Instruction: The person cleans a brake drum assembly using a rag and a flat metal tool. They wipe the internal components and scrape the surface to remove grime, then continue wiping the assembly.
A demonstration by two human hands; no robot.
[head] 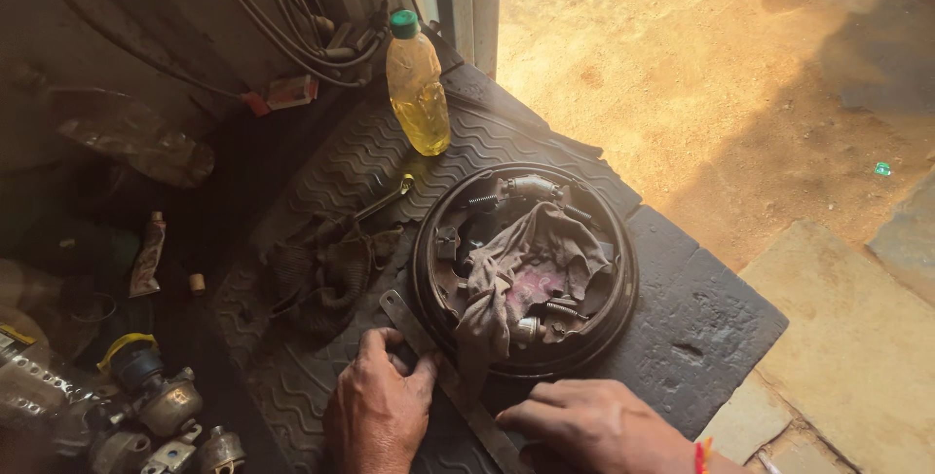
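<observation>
- Two bare hands work low in the view, at the near edge of a black ribbed rubber mat [682, 328] laid on the ground beside sunlit dirt.
- The round brake drum assembly [526, 269] lies flat on the mat, open face up, with springs and shoes showing inside and a grimy rag [521, 279] bunched over its middle.
- A flat metal bar [443, 372] runs slantwise from under the drum's near-left rim toward the lower edge of the view; the step in hand looks like setting or prying this bar against the rim.
- The left hand [380, 406] curls its fingers down onto the bar's upper part, just beside the rim, in a closed pinch.
- The right hand [594, 425] lies flatter, fingers pressed on the bar's lower end.
- Any next move calls for steady pressure from both hands, so the bar does not slip off the rim.
- A plastic bottle of yellow liquid [417, 84] stands beyond the drum, well apart.
</observation>
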